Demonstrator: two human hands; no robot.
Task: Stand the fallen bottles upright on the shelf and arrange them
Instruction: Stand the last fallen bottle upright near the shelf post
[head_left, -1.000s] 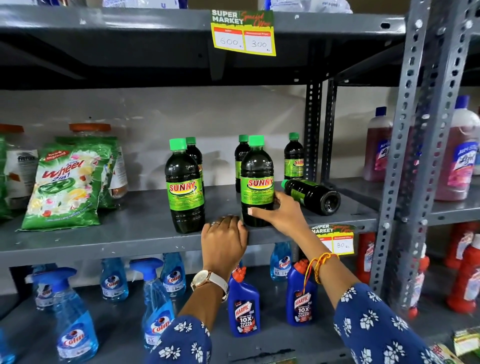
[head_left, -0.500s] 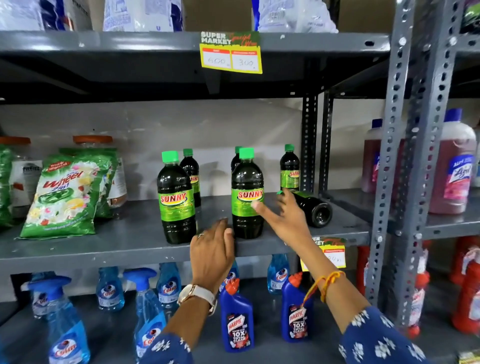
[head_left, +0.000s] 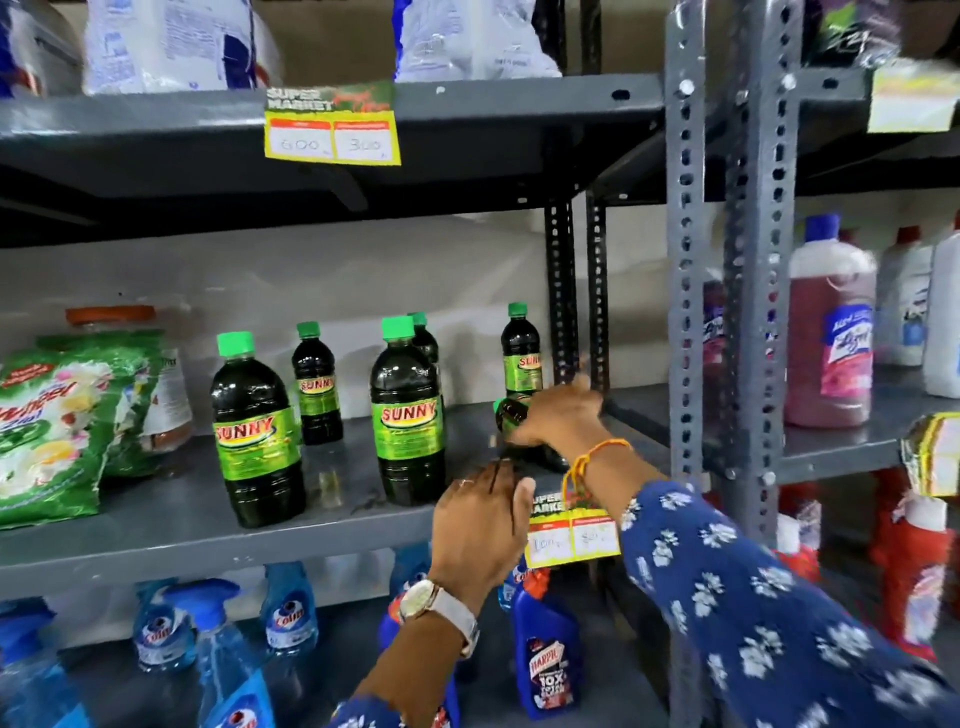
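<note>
Several dark Sunny bottles with green caps stand upright on the grey middle shelf (head_left: 156, 525): a large one at front left (head_left: 255, 434), another in the front middle (head_left: 408, 415), and smaller ones behind (head_left: 316, 387), one of them at the back right (head_left: 521, 353). One fallen bottle (head_left: 506, 415) lies on its side at the shelf's right end, mostly hidden. My right hand (head_left: 563, 415) is wrapped over it. My left hand (head_left: 480, 519) rests on the shelf's front edge below the middle bottle and holds nothing.
Green detergent bags (head_left: 52, 426) and an orange-lidded jar (head_left: 111, 317) fill the shelf's left. A perforated grey upright (head_left: 685, 312) stands close on the right, with pink bottles (head_left: 831, 322) beyond. Blue spray bottles (head_left: 223, 654) and Harpic bottles (head_left: 548, 660) sit below. A price tag (head_left: 571, 535) hangs on the edge.
My right hand has left the middle upright bottle and moved right onto the fallen bottle. The left hand slid right along the shelf edge. The camera moved closer and to the right.
</note>
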